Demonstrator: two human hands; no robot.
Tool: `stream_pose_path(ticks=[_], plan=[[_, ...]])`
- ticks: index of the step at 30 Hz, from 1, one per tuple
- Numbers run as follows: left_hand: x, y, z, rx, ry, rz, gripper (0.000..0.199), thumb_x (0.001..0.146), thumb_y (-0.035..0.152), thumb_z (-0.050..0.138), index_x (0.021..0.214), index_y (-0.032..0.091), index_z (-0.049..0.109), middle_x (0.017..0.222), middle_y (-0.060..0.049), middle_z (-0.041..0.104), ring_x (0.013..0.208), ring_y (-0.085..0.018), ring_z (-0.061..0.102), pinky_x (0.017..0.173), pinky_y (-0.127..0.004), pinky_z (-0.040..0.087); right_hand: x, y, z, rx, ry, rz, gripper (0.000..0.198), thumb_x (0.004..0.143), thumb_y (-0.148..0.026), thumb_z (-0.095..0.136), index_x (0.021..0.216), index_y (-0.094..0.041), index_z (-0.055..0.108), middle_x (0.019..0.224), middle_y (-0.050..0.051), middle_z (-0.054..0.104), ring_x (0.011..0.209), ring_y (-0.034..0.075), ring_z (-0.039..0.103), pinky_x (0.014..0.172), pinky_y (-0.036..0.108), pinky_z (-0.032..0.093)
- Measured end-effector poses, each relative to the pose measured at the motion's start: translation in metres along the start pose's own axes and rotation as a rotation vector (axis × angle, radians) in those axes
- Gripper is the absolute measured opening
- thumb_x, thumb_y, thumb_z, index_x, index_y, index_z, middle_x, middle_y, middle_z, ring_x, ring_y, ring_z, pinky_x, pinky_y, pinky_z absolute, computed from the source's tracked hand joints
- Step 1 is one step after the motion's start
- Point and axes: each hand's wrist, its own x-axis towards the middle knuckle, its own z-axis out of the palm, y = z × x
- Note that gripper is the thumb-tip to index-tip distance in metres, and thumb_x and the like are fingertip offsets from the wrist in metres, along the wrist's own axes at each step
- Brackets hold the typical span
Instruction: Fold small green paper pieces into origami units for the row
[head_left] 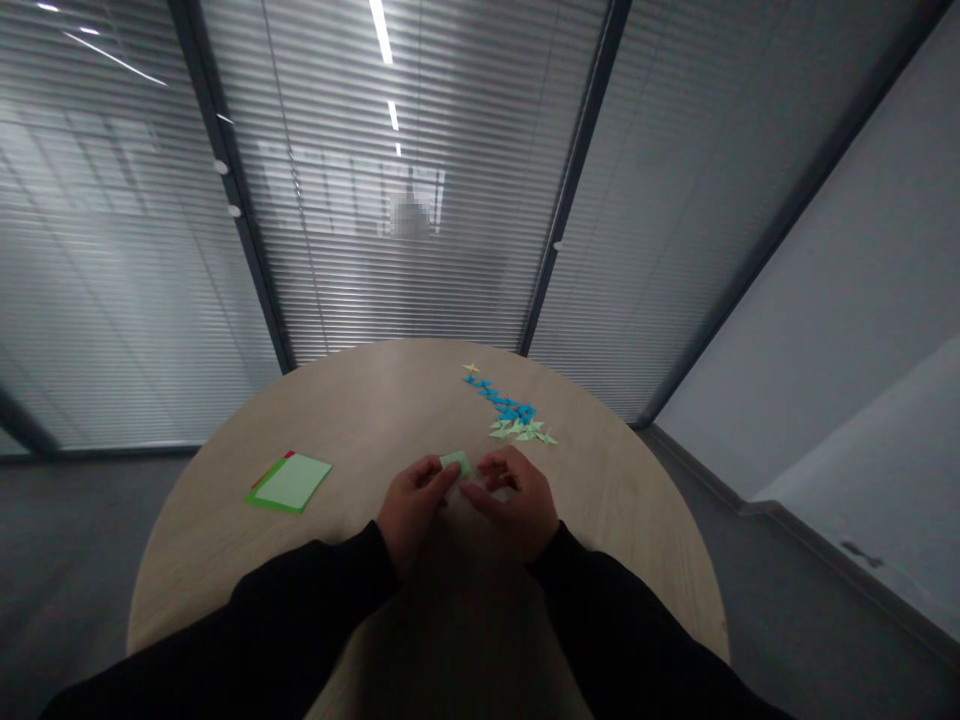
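Note:
My left hand (pixel 411 505) pinches a small folded piece of pale green paper (pixel 454 462) between thumb and fingers, just above the table. Close to the paper's right side is my right hand (pixel 517 500), its fingers loosely curled and the thumb apart from them. Whether the right thumb touches the paper's edge, I cannot tell. Beyond my hands lie several pale green folded paper stars (pixel 523 431). A trail of blue folded paper stars (pixel 506 403) runs from them toward the far edge, ending at a yellow one (pixel 471 368).
A stack of square paper sheets (pixel 292 482), pale green on top with brighter green and red edges, lies on the left of the round wooden table (pixel 360 400). Glass panels with blinds (pixel 420 270) stand behind the table. A white wall (pixel 832 330) is on the right.

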Motion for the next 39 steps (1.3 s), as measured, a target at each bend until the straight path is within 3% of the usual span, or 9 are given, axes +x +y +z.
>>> stream_pose_path(ticks=[4,7,11,16,24,28,33,39], plan=[[0.0003,-0.0023,0.0024,-0.078,-0.013,0.024,0.035,0.071,0.049,0.072,0.078,0.016,0.063,0.064,0.004,0.055,0.057,-0.01,0.048,0.056,-0.022,0.037,-0.0016,-0.0062,-0.0001,-0.277,0.044,-0.291,0.014,0.084,-0.034,0.064,0.085,-0.02,0.065,0.083,0.004,0.063,0.069,0.016,0.058,0.067,0.029,0.049],[0.0014,-0.0036,0.0019,-0.093,-0.055,0.017,0.035,0.07,0.045,0.074,0.086,0.016,0.066,0.075,0.0,0.062,0.067,-0.012,0.054,0.065,-0.024,0.042,-0.0011,-0.0049,-0.001,-0.376,0.097,-0.41,0.014,0.09,-0.028,0.056,0.09,-0.02,0.067,0.086,0.006,0.066,0.079,0.018,0.061,0.074,0.031,0.052],[0.001,-0.0031,0.0015,-0.097,-0.126,0.014,0.031,0.072,0.043,0.074,0.081,0.014,0.067,0.08,-0.003,0.065,0.073,-0.014,0.058,0.071,-0.025,0.045,0.0,-0.0009,-0.0016,-0.455,0.117,-0.546,0.014,0.09,-0.021,0.054,0.089,-0.02,0.068,0.087,0.007,0.067,0.083,0.019,0.062,0.077,0.033,0.053],[0.0007,-0.0006,0.0018,-0.139,-0.101,-0.014,0.034,0.069,0.046,0.074,0.083,0.015,0.067,0.081,-0.004,0.065,0.073,-0.014,0.06,0.07,-0.027,0.048,0.0008,0.001,-0.0016,-0.502,0.12,-0.606,0.012,0.089,-0.019,0.055,0.086,-0.018,0.067,0.09,0.009,0.066,0.083,0.019,0.062,0.075,0.031,0.053],[-0.0004,0.0002,0.0007,-0.077,-0.021,0.014,0.034,0.07,0.047,0.072,0.08,0.015,0.068,0.077,-0.004,0.066,0.071,-0.016,0.06,0.068,-0.027,0.049,-0.0026,-0.0037,-0.004,-0.771,0.087,-0.744,0.013,0.09,-0.017,0.055,0.09,-0.019,0.068,0.094,0.008,0.07,0.083,0.019,0.062,0.075,0.031,0.051],[-0.0019,0.0013,0.0015,-0.095,-0.025,-0.015,0.033,0.071,0.046,0.071,0.08,0.015,0.067,0.077,-0.004,0.066,0.072,-0.017,0.061,0.068,-0.028,0.048,-0.004,-0.0041,-0.0063,-0.835,0.064,-0.848,0.015,0.092,-0.016,0.055,0.098,-0.018,0.068,0.098,0.008,0.071,0.083,0.02,0.063,0.076,0.033,0.052],[-0.0006,-0.0014,-0.0008,-0.113,-0.056,-0.016,0.03,0.071,0.045,0.071,0.079,0.016,0.069,0.078,-0.004,0.067,0.072,-0.016,0.061,0.071,-0.028,0.047,-0.0038,-0.0025,-0.0084,-0.829,-0.024,-0.863,0.02,0.095,-0.017,0.049,0.105,-0.018,0.067,0.105,0.01,0.07,0.092,0.021,0.064,0.081,0.034,0.053],[0.0012,-0.0055,-0.0032,-0.15,-0.086,-0.044,0.029,0.075,0.044,0.068,0.077,0.015,0.071,0.075,-0.003,0.066,0.069,-0.014,0.059,0.069,-0.026,0.045,-0.0062,-0.0013,-0.0086,-0.892,-0.065,-0.823,0.021,0.095,-0.016,0.047,0.104,-0.017,0.066,0.117,0.013,0.068,0.088,0.022,0.068,0.063,0.029,0.054]])
